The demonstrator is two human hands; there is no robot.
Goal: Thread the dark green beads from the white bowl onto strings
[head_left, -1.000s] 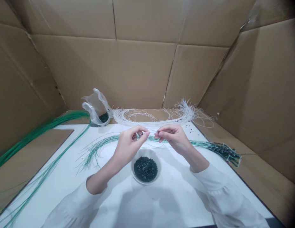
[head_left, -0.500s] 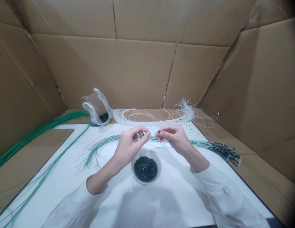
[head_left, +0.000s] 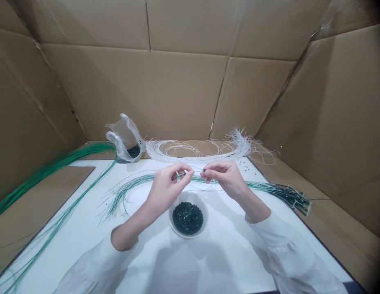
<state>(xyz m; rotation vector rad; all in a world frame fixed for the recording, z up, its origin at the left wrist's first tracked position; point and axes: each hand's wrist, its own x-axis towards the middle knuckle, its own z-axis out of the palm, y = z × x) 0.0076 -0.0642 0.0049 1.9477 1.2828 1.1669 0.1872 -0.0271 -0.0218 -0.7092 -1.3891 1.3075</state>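
My left hand point(head_left: 170, 184) is pinched shut, thumb against forefinger, above the far rim of a white bowl point(head_left: 205, 228) of dark green beads point(head_left: 187, 218). Facing it a short gap away, my right hand point(head_left: 224, 176) pinches a tiny dark bead point(head_left: 204, 170). What the left fingertips hold is too small to make out. Behind and below both hands, a bundle of green strands point(head_left: 133, 181) lies across the white table point(head_left: 190, 265). Its right end carries dark beaded lengths point(head_left: 289, 196).
An open plastic bag point(head_left: 124, 136) with dark beads stands at the back left. White strands point(head_left: 235, 150) lie coiled at the back. More green strands point(head_left: 55, 167) run along the left. Loose beads point(head_left: 245, 166) dot the back right. Cardboard walls point(head_left: 183, 90) enclose the table.
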